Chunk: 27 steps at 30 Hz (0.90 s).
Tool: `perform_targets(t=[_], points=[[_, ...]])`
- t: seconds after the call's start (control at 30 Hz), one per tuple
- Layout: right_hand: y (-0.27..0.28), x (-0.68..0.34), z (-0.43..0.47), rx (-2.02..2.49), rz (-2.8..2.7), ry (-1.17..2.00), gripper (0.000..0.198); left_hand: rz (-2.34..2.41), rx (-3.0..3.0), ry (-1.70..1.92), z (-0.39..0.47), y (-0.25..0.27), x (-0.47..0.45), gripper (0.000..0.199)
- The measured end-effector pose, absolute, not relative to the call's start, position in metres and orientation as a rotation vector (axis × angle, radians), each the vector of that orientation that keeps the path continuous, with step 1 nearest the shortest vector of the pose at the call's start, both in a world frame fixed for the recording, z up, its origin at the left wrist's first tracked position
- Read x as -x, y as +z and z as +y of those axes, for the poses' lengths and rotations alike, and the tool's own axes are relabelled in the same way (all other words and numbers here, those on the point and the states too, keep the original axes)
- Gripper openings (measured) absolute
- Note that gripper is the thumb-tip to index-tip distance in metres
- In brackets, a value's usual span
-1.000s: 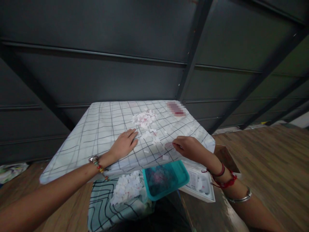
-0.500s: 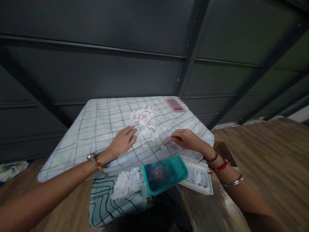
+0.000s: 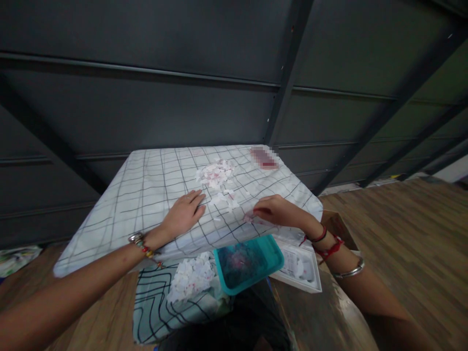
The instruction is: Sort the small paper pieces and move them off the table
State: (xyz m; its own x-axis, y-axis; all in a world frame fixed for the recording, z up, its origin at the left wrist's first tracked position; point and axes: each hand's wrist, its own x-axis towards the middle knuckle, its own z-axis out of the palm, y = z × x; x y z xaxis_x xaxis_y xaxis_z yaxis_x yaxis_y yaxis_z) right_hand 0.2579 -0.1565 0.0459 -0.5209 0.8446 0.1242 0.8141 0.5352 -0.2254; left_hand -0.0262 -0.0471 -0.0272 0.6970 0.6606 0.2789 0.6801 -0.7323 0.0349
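My left hand (image 3: 184,214) lies flat on the checked tablecloth (image 3: 146,190), fingers stretched out and holding nothing. My right hand (image 3: 278,210) is over the near right part of the table, its fingers curled and pressed together. Beneath its fingertips is something thin, see-through and pinkish (image 3: 249,216), too blurred to name. Between and beyond my hands lie a few loose white paper scraps (image 3: 224,200) and a larger heap of paper scraps (image 3: 215,174) with pink marks.
Below the table edge sits a teal plastic container (image 3: 276,261) with dark, pinkish contents. Left of it, another paper pile (image 3: 192,278) rests on a patterned cloth (image 3: 149,307). A white box (image 3: 310,287) stands at right. A blurred-out reddish object (image 3: 263,158) lies at the far corner.
My right hand has shifted slightly left, and the pinkish see-through thing under its fingertips has moved with it. My left hand stays flat in the same place.
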Motion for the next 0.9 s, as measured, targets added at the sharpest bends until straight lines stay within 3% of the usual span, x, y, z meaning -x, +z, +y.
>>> perform_targets(t=[0.13,0.5,0.9], points=[[0.042,-0.268,-0.141,1.51,-2.437,0.062,0.025,-1.111,2.822,-0.413,-0.046,-0.028,0.026,0.045],[0.036,-0.266,-0.13,1.546,-2.456,0.118,0.024,-1.121,2.828,-0.419,-0.048,-0.026,0.026,0.046],[0.037,-0.231,-0.14,1.775,-2.402,-0.253,0.027,-1.141,2.852,-0.483,-0.046,-0.029,0.027,0.045]])
